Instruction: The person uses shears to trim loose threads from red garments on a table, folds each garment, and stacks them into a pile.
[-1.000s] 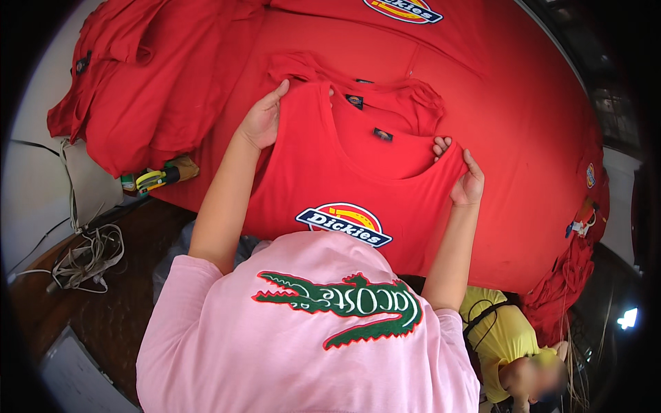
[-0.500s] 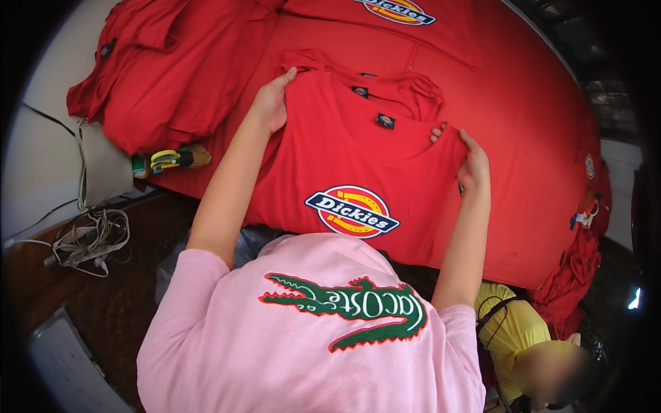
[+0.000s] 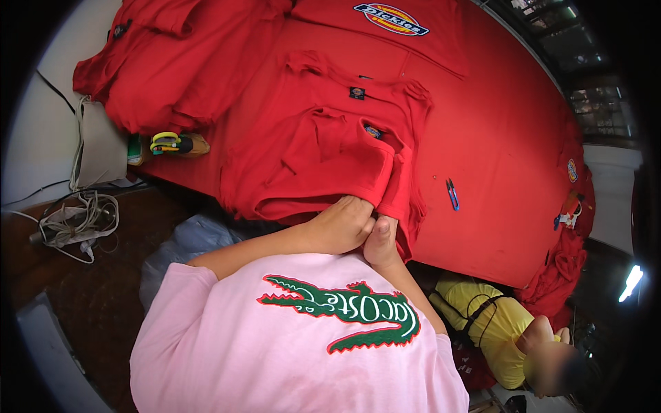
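A red sleeveless shirt is bunched up near my body, its neck label turned upward. My left hand is closed on the shirt's near edge, with the fingertips tucked into the cloth. Close against it, my right hand also grips the fabric, its thumb on top and the other fingers largely hidden. Under this garment another red shirt lies spread out, its neck label showing. To the right of both, a small blue thread snipper lies on the red-covered table.
A heap of red garments lies at the far left, beside yellow-handled scissors. Another red shirt with an oval print is at the back. Tangled cables hang at left. A person in yellow is at lower right.
Both hands have come down toward my body and together, from holding the shirt spread by its shoulders. The shirt is now folded over and bunched, and the blue snipper has come into view.
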The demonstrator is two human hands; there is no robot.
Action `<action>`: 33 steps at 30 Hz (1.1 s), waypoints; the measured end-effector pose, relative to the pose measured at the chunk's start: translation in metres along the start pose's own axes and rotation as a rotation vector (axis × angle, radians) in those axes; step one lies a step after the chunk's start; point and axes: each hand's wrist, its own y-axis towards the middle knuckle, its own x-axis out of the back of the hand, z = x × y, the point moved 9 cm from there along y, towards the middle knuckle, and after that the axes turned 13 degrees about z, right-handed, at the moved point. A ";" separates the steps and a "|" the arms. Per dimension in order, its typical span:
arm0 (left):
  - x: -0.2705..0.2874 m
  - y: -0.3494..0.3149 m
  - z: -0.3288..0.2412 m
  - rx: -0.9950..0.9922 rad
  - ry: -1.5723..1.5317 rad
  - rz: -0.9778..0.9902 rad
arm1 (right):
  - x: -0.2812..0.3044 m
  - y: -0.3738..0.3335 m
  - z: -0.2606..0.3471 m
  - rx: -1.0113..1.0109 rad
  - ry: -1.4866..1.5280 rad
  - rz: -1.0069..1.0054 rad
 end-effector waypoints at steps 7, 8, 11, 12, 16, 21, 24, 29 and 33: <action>-0.019 -0.007 -0.001 0.009 -0.064 0.158 | -0.006 -0.011 -0.005 0.007 0.103 0.061; -0.019 -0.007 -0.001 0.020 -0.077 0.162 | -0.006 -0.011 -0.006 0.007 0.108 0.064; -0.020 -0.007 -0.004 0.023 -0.091 0.150 | -0.007 -0.014 -0.006 0.007 0.120 0.078; -0.020 -0.009 -0.005 0.004 -0.080 0.130 | -0.008 -0.015 -0.006 0.011 0.126 0.080; -0.022 -0.012 -0.005 0.011 -0.018 0.122 | -0.007 -0.018 -0.005 0.010 0.143 0.096; -0.024 -0.010 -0.002 0.030 -0.004 0.107 | -0.006 -0.017 -0.005 -0.001 0.145 0.106; -0.025 -0.006 0.001 -0.012 0.006 0.037 | 0.007 -0.018 -0.013 -0.047 0.170 -0.023; 0.045 0.002 0.024 0.200 -0.379 -0.153 | 0.030 0.030 0.043 -0.188 0.102 -0.096; 0.144 -0.006 0.136 0.296 -0.869 -0.444 | 0.145 0.046 0.007 -0.387 0.403 -0.189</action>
